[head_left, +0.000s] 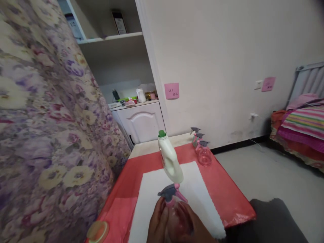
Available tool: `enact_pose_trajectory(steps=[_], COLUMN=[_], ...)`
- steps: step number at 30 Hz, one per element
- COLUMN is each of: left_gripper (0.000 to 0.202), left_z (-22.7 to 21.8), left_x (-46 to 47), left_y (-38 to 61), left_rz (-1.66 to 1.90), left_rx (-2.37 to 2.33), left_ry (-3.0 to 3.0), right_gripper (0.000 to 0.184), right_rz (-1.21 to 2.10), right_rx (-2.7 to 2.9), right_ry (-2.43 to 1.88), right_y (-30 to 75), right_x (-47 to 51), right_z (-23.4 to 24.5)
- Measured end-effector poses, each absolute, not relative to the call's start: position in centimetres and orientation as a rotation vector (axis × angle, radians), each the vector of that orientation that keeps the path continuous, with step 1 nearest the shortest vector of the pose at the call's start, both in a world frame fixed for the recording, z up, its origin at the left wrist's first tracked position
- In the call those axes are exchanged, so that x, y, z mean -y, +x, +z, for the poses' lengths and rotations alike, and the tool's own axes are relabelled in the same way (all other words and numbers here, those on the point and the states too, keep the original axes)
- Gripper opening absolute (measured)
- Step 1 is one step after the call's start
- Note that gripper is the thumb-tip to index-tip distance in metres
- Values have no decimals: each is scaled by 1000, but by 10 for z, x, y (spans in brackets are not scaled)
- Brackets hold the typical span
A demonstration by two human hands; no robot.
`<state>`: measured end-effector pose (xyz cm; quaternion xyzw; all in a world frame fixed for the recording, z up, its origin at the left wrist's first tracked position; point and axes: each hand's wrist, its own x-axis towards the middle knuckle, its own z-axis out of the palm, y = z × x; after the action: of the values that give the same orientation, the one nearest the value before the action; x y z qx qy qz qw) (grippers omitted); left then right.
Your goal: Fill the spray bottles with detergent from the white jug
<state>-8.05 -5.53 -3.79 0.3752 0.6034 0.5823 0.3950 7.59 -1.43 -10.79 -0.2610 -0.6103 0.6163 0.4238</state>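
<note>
Both my hands wrap a clear pink spray bottle (174, 206) with a grey and pink trigger head, low in the view. My left hand (158, 222) grips its left side and my right hand (196, 226) its right side. The bottle stands over a white cloth (197, 189) spread on a red table cover (227, 192). Just beyond it stands a white detergent bottle (170, 158) with a green cap. Three more pink spray bottles (202, 152) stand in a row at the table's far right corner.
A floral curtain (45, 118) hangs close on the left. A round peach lid (97, 232) lies at the table's near left. A white cabinet (140, 121) with clutter stands behind. A bed with striped bedding (301, 131) is at right, across bare floor.
</note>
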Motion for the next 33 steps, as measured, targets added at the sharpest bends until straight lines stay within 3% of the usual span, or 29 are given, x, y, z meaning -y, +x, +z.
enact_pose_trajectory(steps=[4, 10, 15, 20, 29, 33], left_gripper=[58, 46, 45, 44, 49, 50], left_z=[-26, -18, -16, -26, -28, -23], left_x=[50, 48, 49, 49, 49, 52], left_y=[-72, -55, -50, -49, -43, -47], left_rz=[1439, 1443, 1452, 1497, 1572, 1564], left_rx=[-1380, -1153, -1138, -1212, -1362, -1258], left_ry=[924, 874, 841, 880, 935, 915], right_gripper=[101, 71, 90, 95, 87, 72], right_rz=[1706, 1781, 1812, 1911, 1897, 1911], right_rx=[1442, 1377, 1369, 1216, 1167, 1217], right_ry=[-609, -667, -682, -716, -727, -743], right_y=[81, 82, 80, 73, 86, 67], right_x=[14, 6, 4, 6, 12, 7], right_z=[-119, -128, -124, -119, -112, -114])
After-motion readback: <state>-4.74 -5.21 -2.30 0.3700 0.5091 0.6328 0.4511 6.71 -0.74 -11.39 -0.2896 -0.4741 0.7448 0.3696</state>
